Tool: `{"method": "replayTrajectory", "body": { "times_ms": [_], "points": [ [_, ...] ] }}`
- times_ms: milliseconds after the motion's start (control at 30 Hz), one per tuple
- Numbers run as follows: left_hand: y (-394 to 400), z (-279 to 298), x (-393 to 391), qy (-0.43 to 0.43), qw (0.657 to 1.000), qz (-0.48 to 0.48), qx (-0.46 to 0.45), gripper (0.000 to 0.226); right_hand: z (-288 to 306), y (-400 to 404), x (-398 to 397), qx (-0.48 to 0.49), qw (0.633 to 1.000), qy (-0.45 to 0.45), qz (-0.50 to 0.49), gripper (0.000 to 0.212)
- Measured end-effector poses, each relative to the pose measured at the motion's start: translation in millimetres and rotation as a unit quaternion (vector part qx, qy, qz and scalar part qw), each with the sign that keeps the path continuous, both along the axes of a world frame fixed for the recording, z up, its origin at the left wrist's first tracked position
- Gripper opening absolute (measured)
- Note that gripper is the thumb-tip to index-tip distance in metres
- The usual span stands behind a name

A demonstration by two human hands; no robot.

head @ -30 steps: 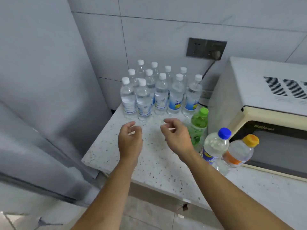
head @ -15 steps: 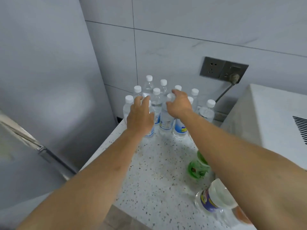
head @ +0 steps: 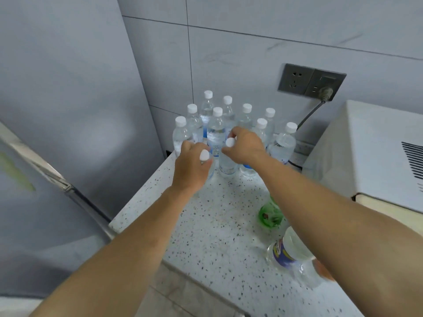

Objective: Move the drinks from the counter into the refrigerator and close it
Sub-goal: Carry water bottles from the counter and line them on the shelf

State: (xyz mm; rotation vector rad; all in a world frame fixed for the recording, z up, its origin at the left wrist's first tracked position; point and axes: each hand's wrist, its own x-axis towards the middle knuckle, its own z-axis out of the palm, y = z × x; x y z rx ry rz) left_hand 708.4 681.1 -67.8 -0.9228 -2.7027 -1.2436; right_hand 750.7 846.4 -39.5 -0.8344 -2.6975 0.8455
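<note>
Since half a second ago both hands have closed on bottles at the front of the cluster and drawn them slightly toward the person, their white caps now poking out above the knuckles. The left hand (head: 191,165) has its fingers curled round the neck of one water bottle (head: 210,167), whose cap shows at the thumb side. The right hand (head: 246,146) likewise wraps its fingers round the neck of a second water bottle (head: 226,164), which stands upright with its base on or just above the speckled counter (head: 217,236); which of the two cannot be told. Behind them the remaining white-capped bottles (head: 216,126) stand packed together against the tiled wall. Nearer the person, a green bottle (head: 270,215) and a clear bottle with a blue label (head: 286,250) sit partly hidden under the right forearm, beside the microwave oven (head: 366,152). The refrigerator (head: 57,92) stands at the left, just beside the counter.
</note>
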Motion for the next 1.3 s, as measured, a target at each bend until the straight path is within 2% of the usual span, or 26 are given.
{"method": "replayTrajectory", "body": {
  "times_ms": [167, 267, 367, 467, 567, 700, 800, 933, 1100, 1233, 1300],
  "points": [
    [-34.5, 4.7, 25.4, -0.04, 0.995, 0.054, 0.069, 0.031, 16.4, -33.3, 38.4, -0.092, 0.993, 0.063, -0.049, 0.022],
    [-58.1, 2.5, 41.6, -0.051, 0.993, 0.057, 0.095, 0.037, 13.6, -55.1, 67.6, -0.109, 0.99, 0.075, -0.049, 0.019],
    [-77.7, -9.2, 60.0, -0.021, 0.992, 0.045, 0.118, 0.039, -4.8, -76.2, 93.9, -0.131, 0.989, 0.069, -0.029, 0.017],
    [-89.7, -30.0, 69.6, -0.029, 0.992, 0.034, 0.12, 0.041, -27.8, -95.9, 113.5, -0.1, 0.984, 0.139, -0.038, 0.02],
    [-98.1, -52.9, 70.9, -0.115, 0.988, 0.009, 0.107, 0.059, -52.8, -112.5, 126.7, -0.1, 0.977, 0.18, -0.054, 0.035],
    [-104.1, -77.4, 67.2, -0.219, 0.971, 0.001, 0.091, 0.079, -82.1, -130.9, 135.8, -0.222, 0.962, 0.144, -0.068, 0.074],
    [-109.1, -95.5, 63.8, -0.257, 0.963, 0.005, 0.084, 0.071, -103.6, -134.1, 138.2, -0.252, 0.954, 0.135, -0.09, 0.077],
    [-113.5, -106.6, 65.7, -0.248, 0.964, 0.004, 0.095, 0.072, -121.2, -142.2, 143.0, -0.257, 0.948, 0.149, -0.114, 0.071],
    [-119.3, -108.5, 84.6, -0.265, 0.954, 0.022, 0.14, 0.051, -121.7, -155.1, 159.7, -0.295, 0.934, 0.161, -0.121, 0.064],
    [-138.5, -105.2, 110.7, -0.31, 0.932, 0.028, 0.185, 0.036, -112.2, -165.3, 180.5, -0.363, 0.905, 0.187, -0.117, 0.048],
    [-152.1, -98.2, 124.7, -0.335, 0.921, 0.017, 0.2, 0.036, -105.9, -169.2, 193.6, -0.398, 0.89, 0.196, -0.105, 0.042]
  ]
}}
